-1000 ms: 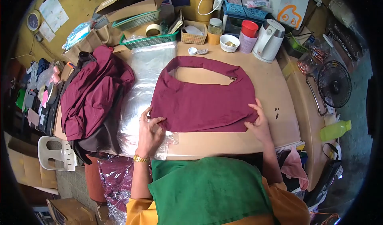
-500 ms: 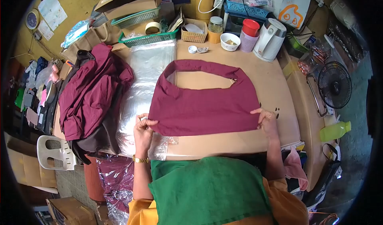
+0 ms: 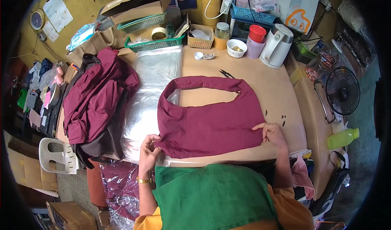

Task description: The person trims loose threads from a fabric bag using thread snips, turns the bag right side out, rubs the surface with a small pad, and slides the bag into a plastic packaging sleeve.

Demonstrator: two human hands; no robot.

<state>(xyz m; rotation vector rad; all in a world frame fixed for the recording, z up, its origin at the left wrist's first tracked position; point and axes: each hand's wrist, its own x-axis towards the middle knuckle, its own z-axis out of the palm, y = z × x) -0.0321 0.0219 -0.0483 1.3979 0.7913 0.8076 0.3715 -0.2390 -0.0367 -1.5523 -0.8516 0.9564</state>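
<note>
A maroon cloth shoulder bag (image 3: 211, 128) lies spread on the table (image 3: 277, 91), its wide strap looped at the far side. My left hand (image 3: 149, 151) pinches the bag's near left corner between thumb and fingers. On the other side, my right hand (image 3: 272, 134) grips the bag's right edge, fingers on top of the cloth. Beyond the strap lies a small dark pair of thread snips (image 3: 226, 74). Clear plastic sleeves (image 3: 148, 91) are stacked to the left, partly beneath the bag's left side.
A heap of maroon and dark cloth (image 3: 95, 99) covers the table's left end. Along the back stand a green basket (image 3: 157, 45), a wicker basket (image 3: 200, 40), a white bowl (image 3: 236, 48) and a white electric kettle (image 3: 277, 46). A black fan (image 3: 343, 90) is at right.
Both hands have drawn the bag toward me, the left corner moving most. The snips behind the strap have come into view. The camera view has shifted slightly.
</note>
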